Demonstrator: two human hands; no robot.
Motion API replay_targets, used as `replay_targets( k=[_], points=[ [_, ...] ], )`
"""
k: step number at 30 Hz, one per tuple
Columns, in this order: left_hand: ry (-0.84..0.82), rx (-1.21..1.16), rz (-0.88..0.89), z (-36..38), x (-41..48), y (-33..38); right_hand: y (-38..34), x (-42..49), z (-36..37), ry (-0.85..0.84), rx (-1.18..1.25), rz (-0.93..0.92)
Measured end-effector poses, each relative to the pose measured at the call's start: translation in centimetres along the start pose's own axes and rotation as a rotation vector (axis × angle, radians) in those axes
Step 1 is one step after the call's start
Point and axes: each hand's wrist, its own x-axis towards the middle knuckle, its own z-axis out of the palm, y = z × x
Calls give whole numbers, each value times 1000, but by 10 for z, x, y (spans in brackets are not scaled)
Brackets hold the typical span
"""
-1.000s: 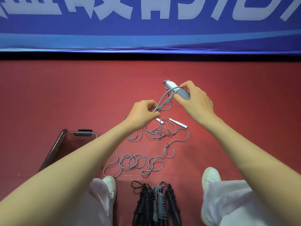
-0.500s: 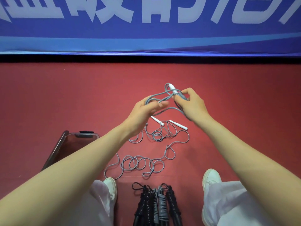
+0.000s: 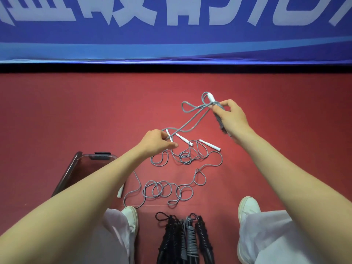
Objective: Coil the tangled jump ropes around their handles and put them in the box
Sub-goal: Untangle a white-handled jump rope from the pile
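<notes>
A: Red sports floor [image 3: 57, 111], person crouched over it, a white shoe on each side. Nearest thing?

B: Finished bundles [image 3: 185, 239] between the feet, black and grey, with the cord wound tight round the handles. They're on the floor, not boxed yet.

A: Next out?

B: Loose grey jump rope [image 3: 162, 189] in tangled loops. One white handle [image 3: 121, 191] lies just beside the clear plastic box [image 3: 66, 176] on the left. Two other white handles [image 3: 183, 139] lie further up, near the left hand.

A: Hands?

B: Left hand [image 3: 156, 142] pinches the grey cord with its fingers curled on it. Right hand [image 3: 232, 117], farther and higher, is clamped round a half-wound handle [image 3: 219, 115] whose white tip sticks out the top. A strand runs taut between the two hands.

A: Handling?

B: My read is that the cord is thin, light and limp, probably slick, and its loops will snag on each other. The handles are the only stiff part, so grip there. Keep a thumb over the last turn or the coil may spring loose. Feed the cord close to the coil.

A: Back?

B: Blue banner [image 3: 171, 44] with white lettering, cropped.
</notes>
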Motion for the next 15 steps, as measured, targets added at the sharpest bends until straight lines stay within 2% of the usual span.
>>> replay_targets(
  k=[2, 5, 7, 8, 10, 13, 15],
  points=[
    [36, -214, 35, 0, 0, -1, 0, 3, -1, 33, -23, -17],
    [188, -890, 124, -12, -2, 10, 7, 6, -7, 46, -80, 6],
    [184, -1262, 120, -20, -4, 21, 11, 7, -6, 17, -18, 61],
    [148, -1321, 105, -22, -5, 25, 11, 8, -5, 16, 23, 91],
    [76, -1155, 101, -24, -6, 25, 11, 11, -6, 37, 97, 140],
    [1, -504, 165, -22, -6, 15, 16, 15, -13, 69, 67, 166],
    [-78, -180, 167, -17, -4, 10, 20, 15, -14, 65, 28, 166]
  ],
)
